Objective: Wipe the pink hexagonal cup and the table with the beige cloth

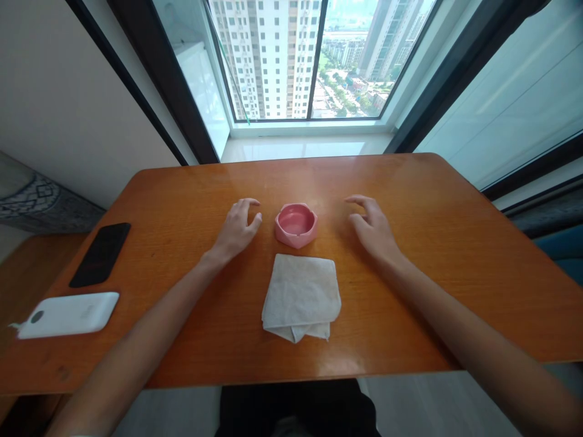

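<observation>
A pink ashtray with an angular rim stands upright near the middle of the wooden table. Left of it, my left hand is held with thumb and fingers apart, holding nothing. My right hand is on the other side, somewhat farther from the ashtray, its fingers also apart and nothing in them. Neither hand touches the ashtray. Directly in front of it, on my side, lies a folded pale grey cloth, with a corner sticking out at its near edge.
On the left of the wooden table lie a black phone and a white device with a short strap. Beyond the far edge is a window with tall buildings outside. A patterned cushion or fabric shows at far left.
</observation>
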### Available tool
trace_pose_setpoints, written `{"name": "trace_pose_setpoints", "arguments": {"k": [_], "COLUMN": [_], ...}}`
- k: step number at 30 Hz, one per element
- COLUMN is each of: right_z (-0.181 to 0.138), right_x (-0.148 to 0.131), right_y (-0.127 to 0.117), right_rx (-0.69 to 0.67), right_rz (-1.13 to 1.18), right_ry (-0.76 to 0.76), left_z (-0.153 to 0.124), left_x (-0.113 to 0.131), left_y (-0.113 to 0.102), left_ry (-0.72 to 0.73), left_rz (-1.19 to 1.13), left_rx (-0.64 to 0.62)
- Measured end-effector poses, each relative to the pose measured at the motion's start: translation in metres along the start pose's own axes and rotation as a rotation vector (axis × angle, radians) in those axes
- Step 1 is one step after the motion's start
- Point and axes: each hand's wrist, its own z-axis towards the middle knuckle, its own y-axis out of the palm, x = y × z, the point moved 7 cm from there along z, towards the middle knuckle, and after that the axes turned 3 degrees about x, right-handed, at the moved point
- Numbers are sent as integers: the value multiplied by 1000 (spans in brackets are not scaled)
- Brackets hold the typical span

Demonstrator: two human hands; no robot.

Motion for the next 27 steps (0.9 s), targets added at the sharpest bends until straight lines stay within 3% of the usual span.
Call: {"name": "trace_pose_setpoints", "arguments": {"k": [3,8,17,27], "right_z": [54,84,82,83], "right_x": [0,23,28,29], "right_y": [44,88,88,87], "right_rx": [-116,-304,-355,-311], "right_rz": [-403,-703,-764,-738], "right_ry": [-148,-74,-54,-83], "left_z": [47,77,70,71], "left_x": [-6,-22,-29,-31], "left_y": [22,54,53,53], "left_ry": [67,66,-62,-69], "left_rz": [61,174,291,300], "left_rx": [-96,-214,-202,-170]}}
